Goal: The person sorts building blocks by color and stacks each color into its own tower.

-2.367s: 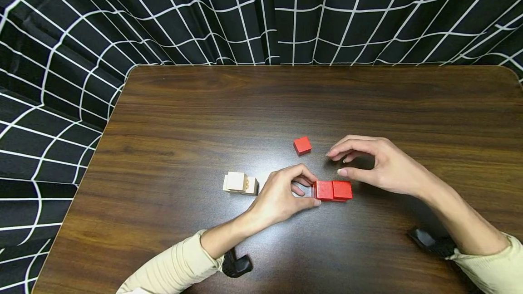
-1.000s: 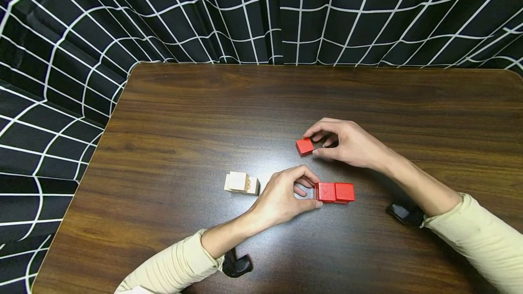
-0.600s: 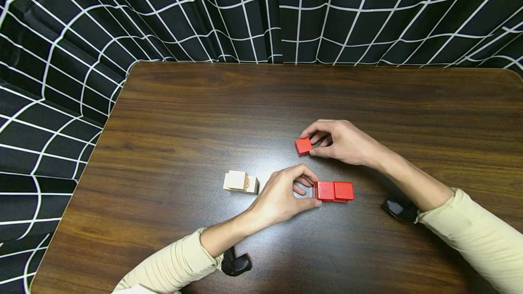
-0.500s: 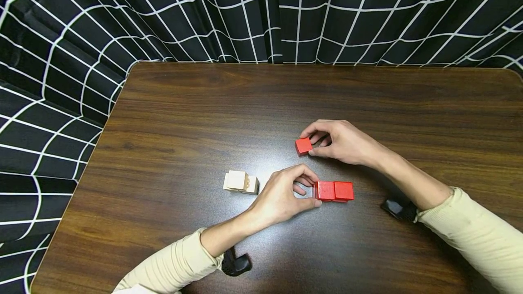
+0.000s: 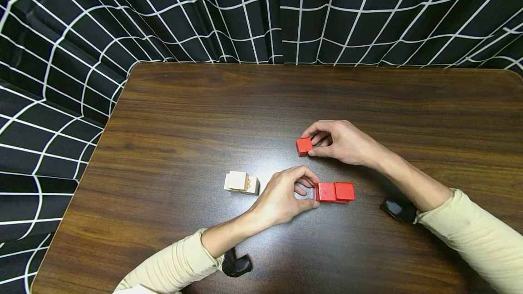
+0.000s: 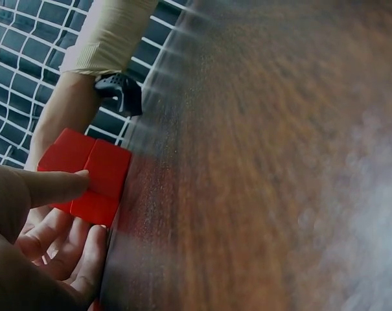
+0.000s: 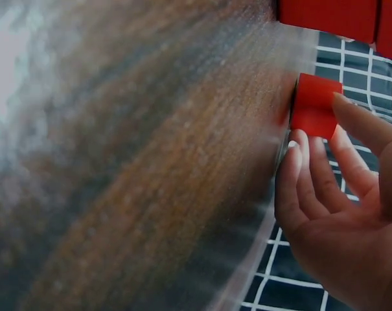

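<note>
In the head view, my left hand (image 5: 282,196) holds the left end of a group of joined red building blocks (image 5: 335,192), thumb on the near side and fingers on the far side. The left wrist view shows the thumb lying across these red blocks (image 6: 103,172). Farther back on the table, my right hand (image 5: 347,142) pinches a single small red block (image 5: 304,146) between thumb and fingers. From the right wrist, that small block (image 7: 315,107) appears low against the tabletop, with the joined blocks (image 7: 332,14) at the upper edge.
Cream building blocks (image 5: 241,182), stacked with studs showing, stand left of my left hand on the brown wooden table (image 5: 184,117). A black curtain with white grid lines (image 5: 229,17) hangs behind and left. Each wrist carries a black camera.
My right hand has moved from beside the joined red blocks, back and left, to the single red block and taken hold of it. The left hand has stayed in place.
</note>
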Tool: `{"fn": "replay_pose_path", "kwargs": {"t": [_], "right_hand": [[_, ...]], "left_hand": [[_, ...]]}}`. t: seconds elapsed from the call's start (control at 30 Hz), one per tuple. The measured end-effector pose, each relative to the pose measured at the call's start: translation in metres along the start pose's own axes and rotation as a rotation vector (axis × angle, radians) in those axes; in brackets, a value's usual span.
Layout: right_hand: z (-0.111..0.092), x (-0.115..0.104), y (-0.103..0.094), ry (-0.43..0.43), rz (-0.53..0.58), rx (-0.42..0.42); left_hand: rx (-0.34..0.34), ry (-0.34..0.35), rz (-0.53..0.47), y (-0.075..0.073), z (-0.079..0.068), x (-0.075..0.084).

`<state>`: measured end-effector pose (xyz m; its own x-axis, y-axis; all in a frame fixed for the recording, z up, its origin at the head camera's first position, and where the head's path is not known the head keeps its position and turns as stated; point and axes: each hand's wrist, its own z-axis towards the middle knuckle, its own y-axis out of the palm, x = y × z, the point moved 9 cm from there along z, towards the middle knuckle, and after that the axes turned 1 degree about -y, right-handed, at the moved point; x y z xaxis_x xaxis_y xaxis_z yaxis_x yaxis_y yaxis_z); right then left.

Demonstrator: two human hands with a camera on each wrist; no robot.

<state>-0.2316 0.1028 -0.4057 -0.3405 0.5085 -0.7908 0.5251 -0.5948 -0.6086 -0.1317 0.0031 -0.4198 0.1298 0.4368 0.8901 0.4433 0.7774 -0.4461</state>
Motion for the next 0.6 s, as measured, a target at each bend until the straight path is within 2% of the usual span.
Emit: {"fn": "replay_pose_path", "kwargs": {"t": [0.27, 0.6], "right_hand": [[-0.011, -0.006, -0.012, -0.009, -0.005, 0.051], [-0.034, -0.021, -0.027, -0.07, -0.013, 0.127]], "left_hand": [[0.012, -0.008, 0.013, -0.001, 0.0, -0.001], [0.008, -0.009, 0.0, 0.0, 0.0, -0.002]]}}
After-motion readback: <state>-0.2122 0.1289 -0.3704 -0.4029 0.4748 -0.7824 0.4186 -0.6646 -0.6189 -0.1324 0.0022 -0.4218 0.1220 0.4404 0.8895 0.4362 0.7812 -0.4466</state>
